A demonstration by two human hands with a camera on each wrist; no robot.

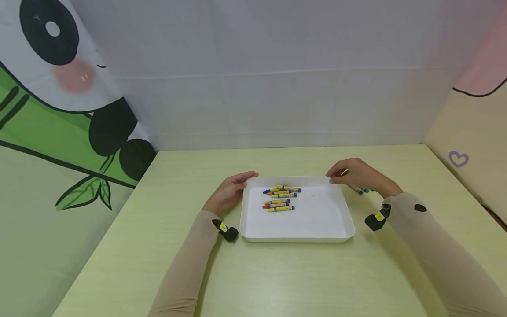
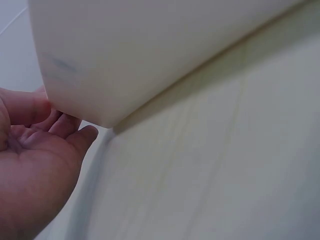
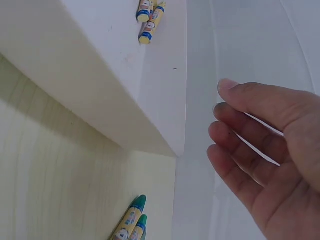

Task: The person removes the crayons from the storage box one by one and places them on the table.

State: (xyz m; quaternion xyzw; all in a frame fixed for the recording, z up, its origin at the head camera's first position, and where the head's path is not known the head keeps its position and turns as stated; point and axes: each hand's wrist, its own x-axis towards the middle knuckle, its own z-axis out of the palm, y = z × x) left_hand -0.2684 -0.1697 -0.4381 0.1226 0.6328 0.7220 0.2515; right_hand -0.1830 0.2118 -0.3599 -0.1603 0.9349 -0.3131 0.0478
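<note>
A shallow white tray [image 1: 317, 215] lies on the table, with several yellow-wrapped crayons [image 1: 282, 208] in two clusters on its left half. At the tray's back left corner, my left hand [image 1: 227, 191] holds the edge; in the left wrist view its fingers bend around that corner. My right hand [image 1: 358, 174] hovers by the back right corner. Its loosely bent fingers hold nothing, and the right wrist view shows a gap between them and the tray. Below that hand, green-tipped crayons [image 3: 131, 222] lie on the table beside the tray, partly hidden in the head view.
The pale wooden table [image 1: 277, 277] extends around the tray. Behind it stands a white cloth backdrop [image 1: 269, 105]. Printed panels with cartoon figures border the left and right sides.
</note>
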